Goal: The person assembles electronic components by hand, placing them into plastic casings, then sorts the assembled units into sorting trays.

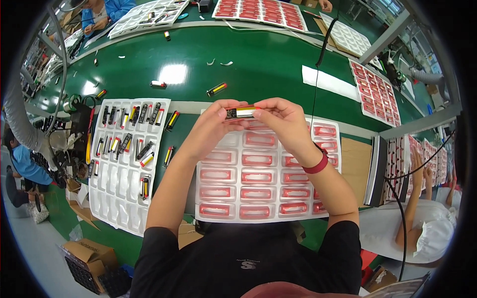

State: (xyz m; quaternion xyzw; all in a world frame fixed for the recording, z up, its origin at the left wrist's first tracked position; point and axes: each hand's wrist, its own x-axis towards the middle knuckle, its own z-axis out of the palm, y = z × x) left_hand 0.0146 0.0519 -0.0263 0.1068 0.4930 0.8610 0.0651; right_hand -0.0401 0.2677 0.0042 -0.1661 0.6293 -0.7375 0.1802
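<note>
Left hand (213,120) and right hand (279,117), both half-curled, pinch 1 battery-circuit module (242,112) at opposite ends, near far edge of white tray (238,191) holding red frames (260,139).

Green bench (268,54) | left white tray (117,186) | red-frame tray (237,198) | loose battery-like parts (217,89) | white strip (330,84) | pale scraps (226,63), perhaps plastic

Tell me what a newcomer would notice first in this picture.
Probably the small silver-and-black part at the center, held between the left hand and the right hand. Next might come the red pieces filling rows of a white tray just below the hands. The wide green table stretching beyond would stand out too, with a second tray of loose small parts at the left.
</note>
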